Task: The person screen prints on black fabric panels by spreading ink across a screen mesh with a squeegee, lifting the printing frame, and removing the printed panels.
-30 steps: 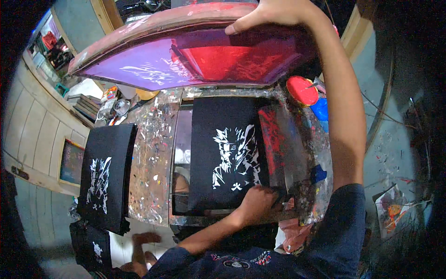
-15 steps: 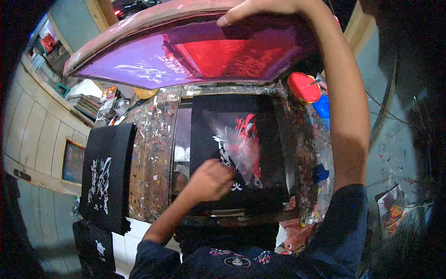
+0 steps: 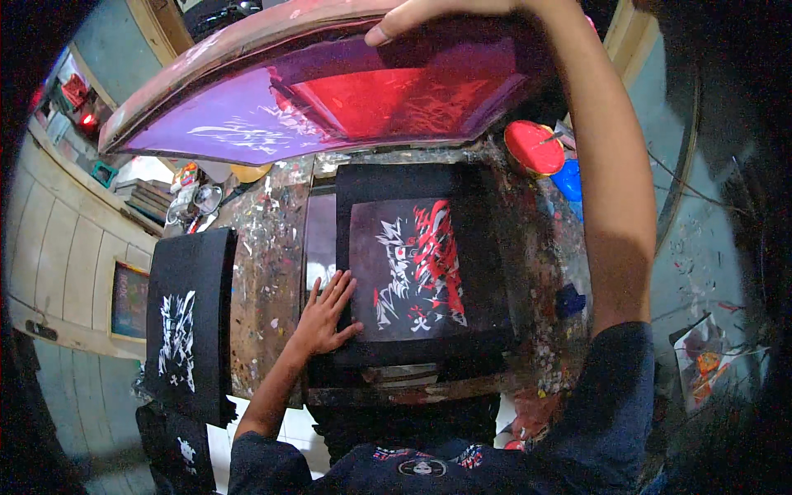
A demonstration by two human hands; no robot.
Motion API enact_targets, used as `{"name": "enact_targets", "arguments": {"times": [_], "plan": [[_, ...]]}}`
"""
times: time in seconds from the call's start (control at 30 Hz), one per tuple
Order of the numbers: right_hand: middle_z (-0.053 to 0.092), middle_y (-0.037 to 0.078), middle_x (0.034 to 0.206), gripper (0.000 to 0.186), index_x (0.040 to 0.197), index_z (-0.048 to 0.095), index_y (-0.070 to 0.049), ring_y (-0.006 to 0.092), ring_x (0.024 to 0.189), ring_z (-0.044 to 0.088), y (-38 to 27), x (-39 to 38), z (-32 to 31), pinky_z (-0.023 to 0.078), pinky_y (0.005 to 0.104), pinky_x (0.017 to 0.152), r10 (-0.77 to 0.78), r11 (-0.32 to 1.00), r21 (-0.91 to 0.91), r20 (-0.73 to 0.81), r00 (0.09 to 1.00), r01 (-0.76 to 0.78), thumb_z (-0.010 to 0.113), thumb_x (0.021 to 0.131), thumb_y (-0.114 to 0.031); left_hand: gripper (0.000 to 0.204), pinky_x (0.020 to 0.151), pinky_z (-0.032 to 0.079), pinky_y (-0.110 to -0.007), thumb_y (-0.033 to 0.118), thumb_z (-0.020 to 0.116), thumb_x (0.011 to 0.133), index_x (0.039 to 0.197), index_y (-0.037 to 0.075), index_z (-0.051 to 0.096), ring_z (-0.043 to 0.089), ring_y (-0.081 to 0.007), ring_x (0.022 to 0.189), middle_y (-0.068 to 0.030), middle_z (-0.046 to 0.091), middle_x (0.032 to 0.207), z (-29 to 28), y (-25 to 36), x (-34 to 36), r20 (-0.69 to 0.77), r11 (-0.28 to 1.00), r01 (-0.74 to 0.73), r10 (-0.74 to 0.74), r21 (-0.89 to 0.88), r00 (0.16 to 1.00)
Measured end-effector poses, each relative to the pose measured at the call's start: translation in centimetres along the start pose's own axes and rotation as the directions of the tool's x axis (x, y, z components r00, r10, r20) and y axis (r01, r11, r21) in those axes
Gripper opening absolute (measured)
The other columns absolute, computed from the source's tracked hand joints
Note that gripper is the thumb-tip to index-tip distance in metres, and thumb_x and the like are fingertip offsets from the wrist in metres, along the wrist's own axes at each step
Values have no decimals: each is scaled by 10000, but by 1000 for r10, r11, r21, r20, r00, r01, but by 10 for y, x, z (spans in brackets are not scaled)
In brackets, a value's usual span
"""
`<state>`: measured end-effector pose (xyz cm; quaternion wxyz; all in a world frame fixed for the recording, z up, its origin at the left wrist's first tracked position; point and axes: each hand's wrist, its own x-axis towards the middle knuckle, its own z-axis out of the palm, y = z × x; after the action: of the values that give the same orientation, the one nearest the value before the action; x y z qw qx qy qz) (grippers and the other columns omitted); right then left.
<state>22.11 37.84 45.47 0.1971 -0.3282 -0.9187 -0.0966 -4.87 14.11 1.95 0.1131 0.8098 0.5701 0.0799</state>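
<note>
My right hand (image 3: 433, 11) grips the upper edge of a silk-screen printing frame (image 3: 247, 49), its thumb over the wooden rim. The screen is tilted up at the far side, its mesh purple with a red ink area. Below it, black fabric (image 3: 487, 264) lies flat on a board, bearing a white and red print (image 3: 421, 268) inside a slightly lighter rectangle. My left hand (image 3: 327, 315) lies open on the fabric's left edge, fingers spread, beside the print.
Left of the board hangs a black fabric stack (image 3: 194, 272) with a white print. A tub of red ink (image 3: 528, 147) and a blue container (image 3: 569, 180) stand at the far right of the paint-stained table (image 3: 268, 272). Jars (image 3: 206, 198) sit far left.
My left hand has moved left off the print and opened from a closed shape. The pale blur over the print is gone, and its design shows sharply. My right hand still holds the screen up.
</note>
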Motion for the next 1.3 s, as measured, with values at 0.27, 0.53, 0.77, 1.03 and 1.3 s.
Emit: {"name": "enact_targets", "arguments": {"times": [0.27, 0.53, 0.77, 1.03, 1.3], "plan": [[631, 356, 1299, 1239, 1329, 595, 141, 434, 1173, 657, -2, 3, -1, 515, 427, 1035, 34, 999, -15, 44, 998, -34, 818, 507, -758, 936, 1271, 63, -559, 631, 577, 932, 1621, 70, 285, 171, -306, 1589, -133, 231, 1706, -5, 2, -15, -2, 999, -33, 33, 7, 999], [629, 370, 1288, 1257, 1320, 589, 158, 450, 1167, 655, 10, 11, 5, 515, 425, 1034, -11, 996, -89, -13, 1000, 10, 805, 508, -776, 828, 1249, 182, -557, 547, 665, 894, 1541, 80, 447, 343, -317, 1521, -129, 397, 1633, -23, -2, 8, -95, 998, -59, 61, 23, 994], [639, 372, 1264, 1266, 1303, 591, 174, 452, 1144, 664, 10, 14, -1, 521, 419, 1020, 5, 999, -44, 76, 997, -2, 790, 517, -799, 518, 1058, 434, -504, 363, 701, 879, 1252, 6, 658, 603, -391, 1172, -195, 675, 1188, -31, 15, 207, -417, 987, -157, 125, -43, 901], [671, 340, 1224, 1172, 1248, 648, 131, 429, 1118, 675, 5, 6, -3, 524, 413, 985, -23, 999, -33, 50, 998, 25, 795, 532, -785, 966, 1176, 348, -495, 805, 298, 953, 1442, 16, 563, 539, -379, 1364, -232, 600, 1426, 27, 11, 358, -49, 962, 268, -266, 54, 963], [669, 343, 1230, 1161, 1260, 645, 130, 428, 1125, 675, 13, 19, -2, 523, 410, 988, -19, 998, 58, 69, 997, 15, 816, 524, -752, 958, 1079, 469, -483, 824, 465, 873, 1249, -33, 672, 611, -417, 1251, -268, 658, 1295, 4, 0, 364, 0, 962, 265, -266, -72, 964]]}}
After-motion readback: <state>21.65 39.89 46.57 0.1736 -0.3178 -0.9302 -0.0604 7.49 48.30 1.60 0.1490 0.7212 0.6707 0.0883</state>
